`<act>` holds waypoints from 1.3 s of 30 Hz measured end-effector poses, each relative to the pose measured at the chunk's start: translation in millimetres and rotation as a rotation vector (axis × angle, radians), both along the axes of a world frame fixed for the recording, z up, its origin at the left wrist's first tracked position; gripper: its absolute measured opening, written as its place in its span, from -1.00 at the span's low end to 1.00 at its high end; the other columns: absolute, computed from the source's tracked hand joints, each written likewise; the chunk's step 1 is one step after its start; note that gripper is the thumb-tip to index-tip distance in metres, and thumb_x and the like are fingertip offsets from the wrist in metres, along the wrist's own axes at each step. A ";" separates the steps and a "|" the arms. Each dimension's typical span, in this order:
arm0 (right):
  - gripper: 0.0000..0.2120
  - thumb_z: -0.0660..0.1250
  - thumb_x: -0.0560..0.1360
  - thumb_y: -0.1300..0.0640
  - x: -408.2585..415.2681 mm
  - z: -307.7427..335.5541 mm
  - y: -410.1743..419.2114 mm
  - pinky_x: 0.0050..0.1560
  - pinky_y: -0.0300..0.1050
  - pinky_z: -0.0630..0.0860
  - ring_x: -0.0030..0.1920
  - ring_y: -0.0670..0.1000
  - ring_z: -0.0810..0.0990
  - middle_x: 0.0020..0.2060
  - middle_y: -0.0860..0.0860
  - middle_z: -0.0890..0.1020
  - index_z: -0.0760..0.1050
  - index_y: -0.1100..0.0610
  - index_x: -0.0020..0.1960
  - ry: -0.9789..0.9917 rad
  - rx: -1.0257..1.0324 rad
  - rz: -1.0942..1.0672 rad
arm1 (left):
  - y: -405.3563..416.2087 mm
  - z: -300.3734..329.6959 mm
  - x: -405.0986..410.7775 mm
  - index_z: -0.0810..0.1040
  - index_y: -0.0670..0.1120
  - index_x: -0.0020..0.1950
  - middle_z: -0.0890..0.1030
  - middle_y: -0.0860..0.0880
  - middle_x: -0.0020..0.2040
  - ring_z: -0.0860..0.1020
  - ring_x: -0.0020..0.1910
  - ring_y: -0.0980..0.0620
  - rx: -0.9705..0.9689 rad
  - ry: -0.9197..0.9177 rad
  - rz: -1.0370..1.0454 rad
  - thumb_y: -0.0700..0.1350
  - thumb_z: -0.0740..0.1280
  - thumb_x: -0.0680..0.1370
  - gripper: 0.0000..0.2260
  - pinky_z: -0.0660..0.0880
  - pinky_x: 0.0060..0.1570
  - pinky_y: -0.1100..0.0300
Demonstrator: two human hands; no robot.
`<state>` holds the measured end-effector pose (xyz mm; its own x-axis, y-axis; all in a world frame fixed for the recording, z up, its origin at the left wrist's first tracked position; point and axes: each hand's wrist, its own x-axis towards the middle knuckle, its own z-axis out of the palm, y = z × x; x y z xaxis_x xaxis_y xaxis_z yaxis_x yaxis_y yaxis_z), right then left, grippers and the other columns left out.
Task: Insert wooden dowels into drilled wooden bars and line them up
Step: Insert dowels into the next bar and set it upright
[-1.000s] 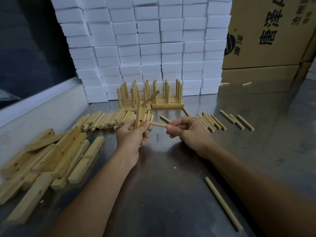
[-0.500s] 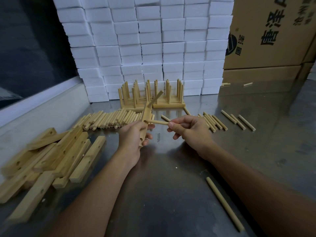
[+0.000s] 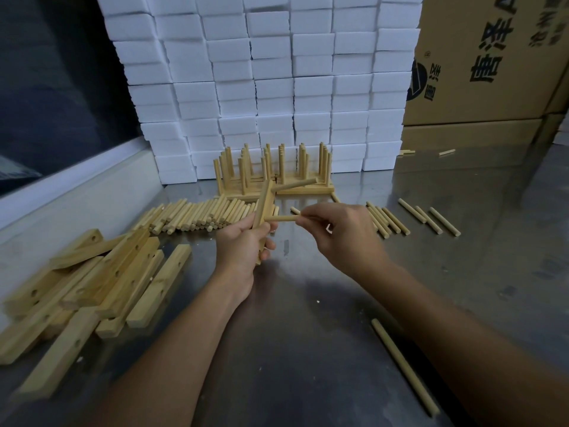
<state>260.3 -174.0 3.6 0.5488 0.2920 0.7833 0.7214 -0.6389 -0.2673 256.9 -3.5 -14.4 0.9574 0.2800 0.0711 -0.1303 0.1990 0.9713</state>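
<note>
My left hand (image 3: 243, 251) grips a drilled wooden bar (image 3: 264, 204) held nearly upright above the steel table. One dowel (image 3: 295, 184) sticks out of the bar's upper hole to the right. My right hand (image 3: 341, 238) pinches a second dowel (image 3: 280, 218) whose left tip sits at the bar's middle hole. Finished bars with upright dowels (image 3: 274, 171) stand in a row at the back. Loose drilled bars (image 3: 101, 282) lie piled at the left. A heap of loose dowels (image 3: 197, 215) lies behind my left hand.
More dowels (image 3: 428, 220) lie scattered at the right, and one long dowel (image 3: 403, 368) lies near my right forearm. White foam blocks (image 3: 277, 81) are stacked at the back, cardboard boxes (image 3: 489, 66) at the back right. A raised ledge (image 3: 77, 186) borders the table at left.
The bar has been raised and turned more upright in my left hand. My right hand has brought the second dowel's tip up to the bar's middle hole.
</note>
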 end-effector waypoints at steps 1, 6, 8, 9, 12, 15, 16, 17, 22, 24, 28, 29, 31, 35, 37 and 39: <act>-0.84 0.41 0.55 0.11 -1.1 1.5 0.1 -0.31 -0.05 0.53 -0.36 -0.02 0.53 -0.33 0.03 0.64 0.68 0.20 -0.07 -0.019 -0.031 -0.015 | -0.4 -0.1 -0.2 0.67 -0.14 0.05 0.67 -0.10 -0.19 0.48 -0.40 0.06 0.005 0.001 0.001 -0.34 0.29 0.57 -0.80 0.34 -0.51 0.26; -0.77 0.31 0.62 0.11 -1.8 5.4 0.7 -0.37 -0.08 0.36 -0.38 0.04 0.42 -0.36 0.03 0.50 0.64 0.21 -0.10 -0.012 -0.199 -0.095 | -1.9 -1.3 -1.5 0.67 -0.05 0.01 0.65 -0.05 -0.22 0.45 -0.42 0.10 0.082 -0.011 0.020 -0.33 0.29 0.59 -0.77 0.33 -0.49 0.26; -0.78 0.30 0.62 0.14 -3.0 5.9 2.4 -0.35 -0.13 0.24 -0.39 0.02 0.37 -0.37 0.00 0.44 0.63 0.20 -0.12 -0.021 -0.249 -0.123 | -2.8 -1.8 -1.2 0.67 -0.10 0.07 0.64 -0.04 -0.23 0.45 -0.41 0.09 0.127 -0.009 0.034 -0.31 0.28 0.59 -0.79 0.34 -0.48 0.26; -0.79 0.29 0.62 0.14 -3.7 5.7 3.4 -0.33 -0.14 0.21 -0.40 0.02 0.36 -0.37 0.00 0.43 0.62 0.20 -0.13 -0.022 -0.271 -0.136 | -3.0 -2.2 -1.0 0.66 -0.12 0.10 0.64 -0.04 -0.23 0.45 -0.41 0.09 0.152 -0.006 0.045 -0.30 0.29 0.60 -0.80 0.35 -0.48 0.27; -0.80 0.28 0.60 0.16 -6.2 4.7 7.0 -0.35 -0.14 0.22 -0.40 0.03 0.35 -0.36 0.00 0.42 0.60 0.20 -0.13 0.005 -0.296 -0.165 | -3.6 -4.0 -0.4 0.66 -0.16 0.14 0.58 -0.05 -0.29 0.44 -0.38 0.07 0.200 -0.006 0.070 -0.28 0.30 0.59 -0.81 0.37 -0.46 0.27; -0.82 0.28 0.58 0.17 -8.8 4.3 11.6 -0.41 -0.12 0.29 -0.41 0.03 0.35 -0.38 0.01 0.44 0.57 0.19 -0.16 0.022 -0.321 -0.189 | -4.4 -3.7 -1.2 0.66 -0.11 0.15 0.58 -0.09 -0.28 0.45 -0.34 0.04 0.238 -0.013 0.073 -0.26 0.31 0.58 -0.80 0.40 -0.34 0.20; -0.82 0.29 0.57 0.18 -9.6 4.4 12.5 -0.42 -0.12 0.28 -0.43 0.03 0.33 -0.39 0.01 0.43 0.56 0.19 -0.18 0.026 -0.321 -0.196 | -4.7 -3.9 -1.3 0.66 -0.08 0.14 0.59 -0.10 -0.27 0.45 -0.34 0.04 0.245 -0.012 0.072 -0.26 0.32 0.58 -0.80 0.41 -0.30 0.18; -0.81 0.28 0.57 0.17 -10.1 4.7 13.1 -0.43 -0.10 0.29 -0.43 0.03 0.32 -0.39 0.01 0.43 0.54 0.19 -0.20 0.035 -0.322 -0.207 | -4.7 -4.3 -1.6 0.66 -0.06 0.13 0.60 -0.11 -0.26 0.45 -0.34 0.04 0.251 -0.015 0.073 -0.26 0.32 0.58 -0.79 0.41 -0.29 0.17; -0.76 0.20 0.59 0.10 -11.3 3.4 13.5 -0.34 -0.01 0.42 -0.41 0.08 0.39 -0.40 0.02 0.45 0.50 0.15 -0.20 0.145 -0.297 -0.253 | -5.8 -6.7 0.4 0.65 -0.07 0.19 0.60 -0.03 -0.29 0.46 -0.35 0.07 0.275 -0.018 0.082 -0.26 0.32 0.57 -0.76 0.43 -0.30 0.17; -0.76 0.23 0.58 0.11 -10.9 2.3 14.9 -0.32 -0.05 0.39 -0.42 0.08 0.38 -0.43 0.03 0.47 0.50 0.15 -0.23 0.210 -0.218 -0.268 | -6.5 -7.3 1.0 0.65 -0.08 0.19 0.57 -0.01 -0.33 0.45 -0.35 0.06 0.295 -0.024 0.088 -0.26 0.33 0.57 -0.76 0.42 -0.29 0.14; -0.77 0.26 0.59 0.11 -10.3 -0.1 16.9 -0.29 -0.08 0.42 -0.40 0.06 0.44 -0.39 0.07 0.57 0.64 0.18 -0.11 0.338 -0.078 -0.268 | -6.4 -7.5 0.4 0.69 -0.03 0.07 0.51 -0.04 -0.33 0.43 -0.34 0.03 0.327 -0.043 0.090 -0.25 0.33 0.57 -0.81 0.41 -0.29 0.12; -0.77 0.25 0.60 0.11 -10.5 -0.3 16.5 -0.32 -0.09 0.39 -0.41 0.05 0.44 -0.39 0.05 0.56 0.64 0.18 -0.09 0.326 -0.088 -0.264 | -6.5 -7.4 0.3 0.69 -0.06 0.08 0.51 -0.04 -0.33 0.43 -0.34 0.04 0.326 -0.046 0.091 -0.24 0.33 0.57 -0.81 0.41 -0.29 0.12; -0.74 0.23 0.61 0.09 -10.8 0.0 15.9 -0.34 -0.11 0.33 -0.41 0.05 0.42 -0.39 0.04 0.53 0.63 0.18 -0.07 0.280 -0.152 -0.266 | -6.1 -7.5 -0.1 0.69 -0.09 0.04 0.48 -0.03 -0.36 0.42 -0.35 0.04 0.337 -0.047 0.094 -0.23 0.32 0.58 -0.84 0.40 -0.30 0.14; -0.74 0.23 0.62 0.08 -6.9 -0.5 16.3 -0.31 -0.10 0.41 -0.41 0.03 0.44 -0.39 0.04 0.55 0.64 0.18 -0.06 0.355 -0.090 -0.259 | -6.6 -8.0 -1.3 0.68 0.05 -0.03 0.49 0.01 -0.40 0.43 -0.36 0.06 0.353 -0.063 0.101 -0.23 0.33 0.57 -0.80 0.42 -0.29 0.14; -0.73 0.25 0.61 0.09 -3.7 -2.7 17.9 -0.39 -0.16 0.34 -0.44 -0.01 0.42 -0.41 0.05 0.56 0.65 0.19 -0.11 0.420 0.013 -0.259 | -6.8 -8.4 -0.6 0.60 0.16 0.08 0.52 0.04 -0.40 0.45 -0.36 0.08 0.347 -0.068 0.104 -0.23 0.34 0.57 -0.73 0.44 -0.30 0.15; -0.73 0.27 0.61 0.10 -1.5 -5.4 18.6 -0.42 -0.17 0.31 -0.44 -0.02 0.43 -0.41 0.07 0.58 0.66 0.19 -0.13 0.448 0.083 -0.251 | -6.1 -9.3 1.2 0.61 0.12 0.13 0.54 0.06 -0.39 0.46 -0.36 0.09 0.338 -0.065 0.102 -0.23 0.34 0.57 -0.74 0.44 -0.29 0.16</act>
<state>258.8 -155.4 -1.8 0.8808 0.0554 0.4702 0.3520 -0.7409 -0.5720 258.1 -9.7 -23.7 0.9161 0.3246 0.2354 -0.1962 -0.1489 0.9692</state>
